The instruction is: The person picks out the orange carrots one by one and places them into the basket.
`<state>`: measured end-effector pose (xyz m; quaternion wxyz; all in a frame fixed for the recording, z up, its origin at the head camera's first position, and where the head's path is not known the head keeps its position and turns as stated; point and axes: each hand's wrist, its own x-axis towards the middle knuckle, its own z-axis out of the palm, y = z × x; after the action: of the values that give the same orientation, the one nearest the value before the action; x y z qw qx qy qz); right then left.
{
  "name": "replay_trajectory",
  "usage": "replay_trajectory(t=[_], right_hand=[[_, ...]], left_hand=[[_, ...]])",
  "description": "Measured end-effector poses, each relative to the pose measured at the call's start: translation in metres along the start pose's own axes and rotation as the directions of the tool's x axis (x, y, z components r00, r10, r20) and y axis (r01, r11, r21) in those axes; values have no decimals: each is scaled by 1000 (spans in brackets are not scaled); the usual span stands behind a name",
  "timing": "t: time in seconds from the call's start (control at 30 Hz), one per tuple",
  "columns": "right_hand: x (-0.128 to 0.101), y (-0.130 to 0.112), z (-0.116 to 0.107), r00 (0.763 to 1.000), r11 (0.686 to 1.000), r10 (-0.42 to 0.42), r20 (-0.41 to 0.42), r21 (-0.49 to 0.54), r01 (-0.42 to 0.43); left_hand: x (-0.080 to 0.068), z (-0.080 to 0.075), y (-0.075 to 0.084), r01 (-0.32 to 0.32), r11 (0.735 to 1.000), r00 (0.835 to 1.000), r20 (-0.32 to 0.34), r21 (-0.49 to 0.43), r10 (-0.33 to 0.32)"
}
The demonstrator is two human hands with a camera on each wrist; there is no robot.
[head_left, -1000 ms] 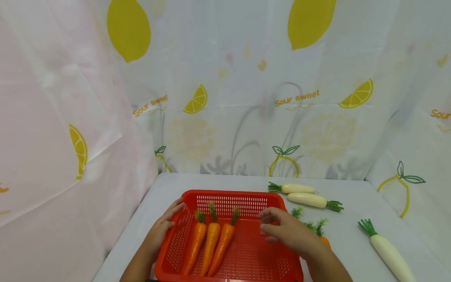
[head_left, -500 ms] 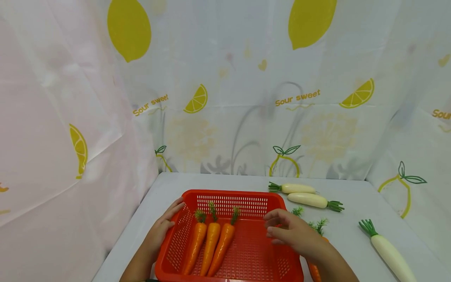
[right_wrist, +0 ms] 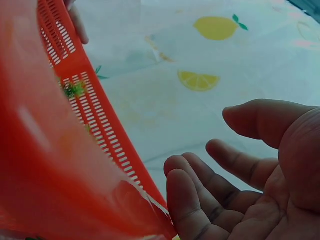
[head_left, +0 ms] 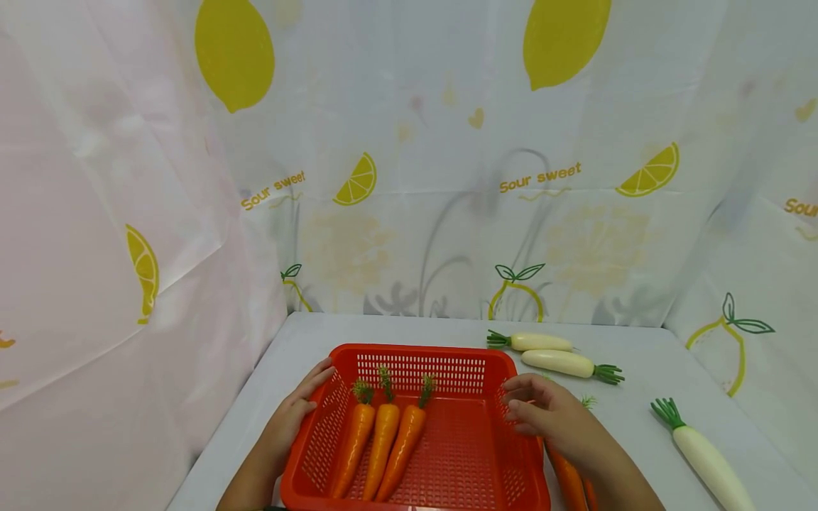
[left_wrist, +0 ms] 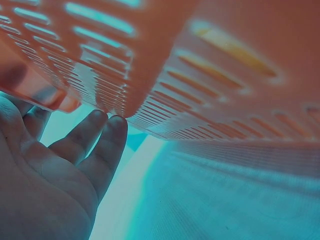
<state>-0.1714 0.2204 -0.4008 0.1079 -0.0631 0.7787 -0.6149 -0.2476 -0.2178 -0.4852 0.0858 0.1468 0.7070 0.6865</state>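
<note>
A red plastic basket point(head_left: 441, 419) with slotted walls holds three orange carrots point(head_left: 383, 440) with green tops, lying side by side in its left half. Along the basket's left rim rests my left hand point(head_left: 287, 419). In the left wrist view its fingers point(left_wrist: 107, 145) are fairly straight against the slotted outer wall. Over the right rim hovers my right hand point(head_left: 552, 419), fingers loosely bent and nothing between them; the right wrist view shows the empty palm point(right_wrist: 250, 205). More carrots point(head_left: 567, 479) lie just outside the basket's right side, partly hidden under my right hand and forearm.
Two white radishes point(head_left: 559, 362) with green stems lie behind the basket to the right. Another white radish point(head_left: 712, 461) is at the far right of the white table point(head_left: 645, 362). Lemon-printed cloth point(head_left: 409, 156) hangs behind and on both sides.
My right hand has moved rightward, from above the basket's inside to its right rim, and more of the outside carrots shows beside the basket. The left hand and basket have stayed put.
</note>
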Motion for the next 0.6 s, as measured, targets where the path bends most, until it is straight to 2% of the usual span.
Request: replay_trajectory(t=[0.27,0.47,0.6], right_hand=[[-2,11,-5,995,1000,23,-92,1,-23],[-2,18,-7,977,997,79,-196,7,-80],[-2,23,-10,971,996,90,-221,13,-90]], left_hand=[[1,0,2,-7,1000,1000,-9,-3,7],[0,1,1,-3,1000,1000,-1,3,3],[1,0,1,13,1000,1000,-4,4,-13]])
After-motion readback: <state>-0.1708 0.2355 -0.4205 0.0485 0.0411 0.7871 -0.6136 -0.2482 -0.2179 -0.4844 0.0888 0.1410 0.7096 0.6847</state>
